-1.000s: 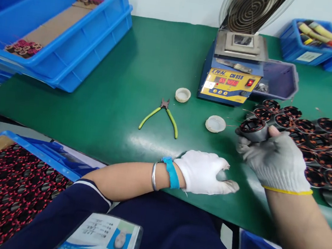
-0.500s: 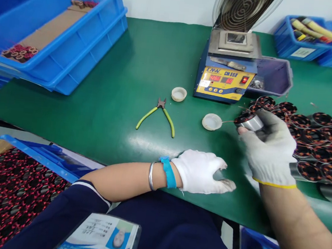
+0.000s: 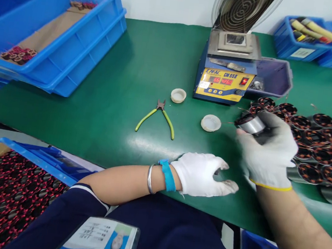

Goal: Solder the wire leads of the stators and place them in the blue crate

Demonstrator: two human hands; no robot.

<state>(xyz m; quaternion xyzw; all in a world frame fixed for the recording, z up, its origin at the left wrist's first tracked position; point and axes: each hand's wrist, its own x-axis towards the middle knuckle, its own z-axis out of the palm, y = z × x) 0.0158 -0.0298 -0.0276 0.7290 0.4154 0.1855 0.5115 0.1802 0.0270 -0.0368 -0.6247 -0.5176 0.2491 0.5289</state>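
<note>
Fingers of your right hand (image 3: 266, 152) are curled tight around a motor stator (image 3: 250, 123), lifted just above the green mat (image 3: 135, 77) and tipped on its side toward the small white dish (image 3: 211, 123). It is a short metal cylinder with copper windings showing at its open end. Your left hand (image 3: 200, 174) rests on the mat near the front edge, loosely half open, holding nothing.

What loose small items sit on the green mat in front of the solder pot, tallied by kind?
Round white dishes: 2
Green-handled cutters: 1
Total: 3
</note>
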